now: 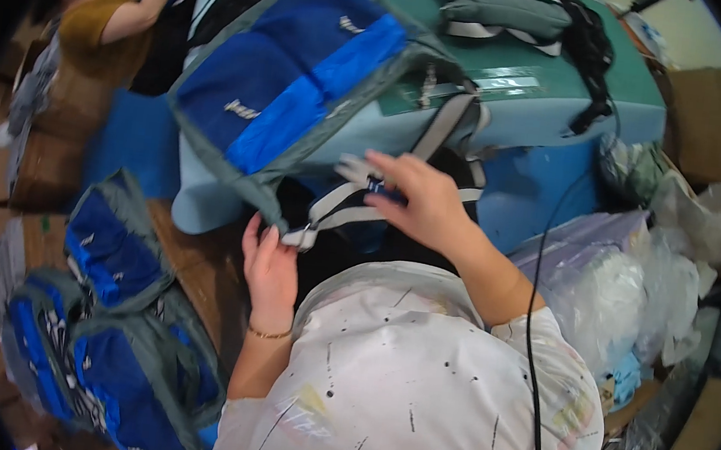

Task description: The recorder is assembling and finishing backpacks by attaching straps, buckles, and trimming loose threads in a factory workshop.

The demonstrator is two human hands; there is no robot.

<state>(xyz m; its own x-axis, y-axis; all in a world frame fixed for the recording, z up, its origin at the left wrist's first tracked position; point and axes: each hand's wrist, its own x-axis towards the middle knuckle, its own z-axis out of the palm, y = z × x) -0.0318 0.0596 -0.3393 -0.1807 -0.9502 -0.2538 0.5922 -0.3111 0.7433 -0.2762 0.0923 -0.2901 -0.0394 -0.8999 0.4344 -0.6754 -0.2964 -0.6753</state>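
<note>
A blue backpack (293,69) with grey edging lies tilted over the near edge of the table. My left hand (271,270) pinches its near corner, where a light grey webbing strap (340,214) meets a pale buckle (304,238). Above that strap, my right hand (427,201) is curled around a small object (375,187), dark blue with a pale end. Blur keeps me from telling what kind it is. A wider grey strap (446,127) runs from the bag down over the table edge on the right.
Several blue and grey bags (121,367) are piled at the lower left. The table (582,125) carries a grey rolled piece (506,12) and black straps (593,56). Plastic bags (605,277) sit on the right. Another person (104,31) works at the upper left. A black cable (534,331) hangs down.
</note>
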